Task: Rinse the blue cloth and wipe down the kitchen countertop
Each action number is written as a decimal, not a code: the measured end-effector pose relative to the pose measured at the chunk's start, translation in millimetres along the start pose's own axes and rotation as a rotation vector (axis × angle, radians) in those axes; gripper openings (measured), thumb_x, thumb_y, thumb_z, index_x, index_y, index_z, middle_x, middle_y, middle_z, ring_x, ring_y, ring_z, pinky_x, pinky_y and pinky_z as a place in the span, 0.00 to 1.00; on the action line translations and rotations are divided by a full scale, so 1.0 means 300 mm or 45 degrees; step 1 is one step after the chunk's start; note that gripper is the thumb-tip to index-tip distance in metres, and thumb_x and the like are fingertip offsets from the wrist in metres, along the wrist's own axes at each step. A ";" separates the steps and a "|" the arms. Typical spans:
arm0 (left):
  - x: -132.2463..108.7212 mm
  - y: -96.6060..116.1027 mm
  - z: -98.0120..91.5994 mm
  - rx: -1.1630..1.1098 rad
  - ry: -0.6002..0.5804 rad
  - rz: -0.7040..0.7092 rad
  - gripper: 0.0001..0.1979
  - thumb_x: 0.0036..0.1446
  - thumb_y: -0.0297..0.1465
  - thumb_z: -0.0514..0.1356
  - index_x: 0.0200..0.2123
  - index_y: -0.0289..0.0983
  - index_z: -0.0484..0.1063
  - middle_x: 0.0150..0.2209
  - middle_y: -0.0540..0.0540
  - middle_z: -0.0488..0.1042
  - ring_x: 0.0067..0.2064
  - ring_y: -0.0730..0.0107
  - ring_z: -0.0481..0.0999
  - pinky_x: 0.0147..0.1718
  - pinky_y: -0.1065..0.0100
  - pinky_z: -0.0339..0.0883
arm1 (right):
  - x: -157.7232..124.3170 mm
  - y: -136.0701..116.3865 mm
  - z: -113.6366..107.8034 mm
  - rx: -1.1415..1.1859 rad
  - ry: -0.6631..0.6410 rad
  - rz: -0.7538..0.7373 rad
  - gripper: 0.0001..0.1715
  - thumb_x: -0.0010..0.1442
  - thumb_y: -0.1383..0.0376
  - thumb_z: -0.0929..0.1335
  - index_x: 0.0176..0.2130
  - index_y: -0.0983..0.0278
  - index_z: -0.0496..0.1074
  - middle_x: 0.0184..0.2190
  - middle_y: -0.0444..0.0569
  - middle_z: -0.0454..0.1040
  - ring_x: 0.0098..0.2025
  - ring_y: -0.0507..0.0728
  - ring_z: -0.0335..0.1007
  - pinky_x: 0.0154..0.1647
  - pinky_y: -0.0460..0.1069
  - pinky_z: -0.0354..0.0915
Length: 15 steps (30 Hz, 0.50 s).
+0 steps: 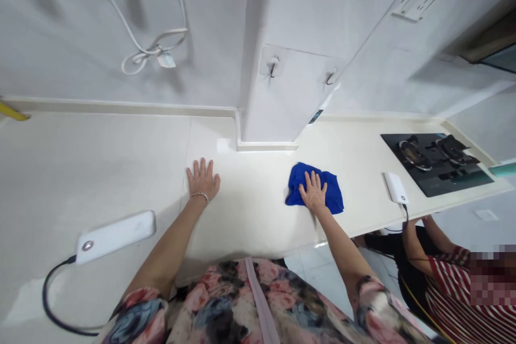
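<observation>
My left hand (202, 179) lies flat on the cream countertop (252, 209), fingers spread, with a bracelet at the wrist and nothing in it. To the right, a crumpled blue cloth (332, 189) rests on the same counter. My right hand (314, 192) presses on the cloth palm down, its fingers stretched out and apart rather than wrapped round it. Cloth shows on both sides of the hand; the part under the palm is hidden.
A white power bank (116, 236) with a black cable lies at left, another power bank (395, 188) at right near a black gas hob (435, 164). A wall pillar (278, 102) juts out behind the counter. A person in a striped shirt (451, 285) is low at right.
</observation>
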<state>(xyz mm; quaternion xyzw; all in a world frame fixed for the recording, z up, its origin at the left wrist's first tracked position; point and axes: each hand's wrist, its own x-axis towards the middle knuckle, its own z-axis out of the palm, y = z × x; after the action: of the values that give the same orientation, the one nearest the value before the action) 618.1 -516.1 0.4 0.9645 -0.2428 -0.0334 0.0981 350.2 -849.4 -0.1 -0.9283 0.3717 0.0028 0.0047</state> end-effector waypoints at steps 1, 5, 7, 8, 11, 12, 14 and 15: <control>-0.002 0.002 0.002 -0.002 0.002 0.000 0.35 0.68 0.42 0.43 0.74 0.34 0.51 0.76 0.38 0.42 0.76 0.45 0.35 0.72 0.38 0.29 | 0.035 -0.038 -0.010 0.013 -0.025 0.037 0.39 0.70 0.53 0.54 0.74 0.63 0.48 0.76 0.57 0.44 0.77 0.67 0.38 0.71 0.75 0.42; -0.003 0.005 0.004 -0.021 0.007 0.009 0.35 0.68 0.42 0.43 0.74 0.34 0.51 0.77 0.38 0.41 0.76 0.46 0.33 0.72 0.39 0.28 | 0.145 -0.230 -0.054 0.083 -0.086 0.056 0.42 0.67 0.54 0.55 0.73 0.69 0.49 0.75 0.60 0.45 0.76 0.69 0.39 0.69 0.76 0.43; -0.001 0.003 0.007 -0.023 0.008 0.008 0.35 0.68 0.42 0.43 0.74 0.34 0.50 0.77 0.38 0.41 0.76 0.46 0.33 0.72 0.39 0.27 | 0.168 -0.344 -0.069 0.115 -0.096 -0.050 0.43 0.65 0.55 0.57 0.73 0.70 0.50 0.75 0.61 0.46 0.75 0.68 0.40 0.70 0.75 0.42; -0.001 0.003 0.009 -0.022 0.009 0.007 0.35 0.68 0.42 0.43 0.74 0.34 0.50 0.77 0.38 0.40 0.76 0.46 0.33 0.72 0.39 0.27 | 0.169 -0.404 -0.073 0.133 -0.095 -0.125 0.44 0.64 0.56 0.58 0.72 0.71 0.51 0.75 0.61 0.46 0.75 0.67 0.40 0.70 0.74 0.41; -0.001 0.004 0.012 -0.021 0.014 0.007 0.35 0.68 0.42 0.43 0.74 0.33 0.51 0.76 0.38 0.41 0.76 0.44 0.34 0.71 0.38 0.28 | 0.130 -0.582 -0.073 0.215 -0.084 -0.378 0.44 0.61 0.57 0.61 0.72 0.70 0.53 0.75 0.59 0.48 0.75 0.65 0.41 0.72 0.71 0.39; -0.002 0.004 0.012 -0.023 0.020 0.009 0.35 0.68 0.42 0.44 0.74 0.33 0.51 0.76 0.38 0.41 0.76 0.44 0.34 0.71 0.38 0.28 | 0.103 -0.636 -0.071 0.248 -0.084 -0.460 0.44 0.60 0.58 0.61 0.71 0.69 0.54 0.75 0.58 0.48 0.75 0.65 0.42 0.73 0.69 0.37; -0.003 0.004 0.009 -0.030 0.030 0.013 0.35 0.68 0.42 0.44 0.74 0.34 0.52 0.76 0.38 0.42 0.76 0.44 0.36 0.71 0.37 0.29 | 0.034 -0.719 -0.065 0.310 -0.091 -0.621 0.44 0.59 0.58 0.63 0.71 0.67 0.56 0.74 0.56 0.50 0.75 0.64 0.43 0.73 0.67 0.36; -0.003 0.002 0.007 -0.036 0.032 0.016 0.35 0.68 0.42 0.44 0.74 0.34 0.52 0.76 0.38 0.42 0.76 0.45 0.36 0.71 0.38 0.30 | -0.006 -0.746 -0.062 0.336 -0.093 -0.697 0.44 0.59 0.58 0.63 0.71 0.65 0.56 0.74 0.54 0.51 0.75 0.64 0.43 0.74 0.66 0.35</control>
<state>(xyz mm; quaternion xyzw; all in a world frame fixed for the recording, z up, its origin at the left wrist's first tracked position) 616.7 -516.5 -1.5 0.9618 -0.2472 -0.0240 0.1150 503.3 -686.3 19.9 -0.9847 0.1045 -0.0134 0.1391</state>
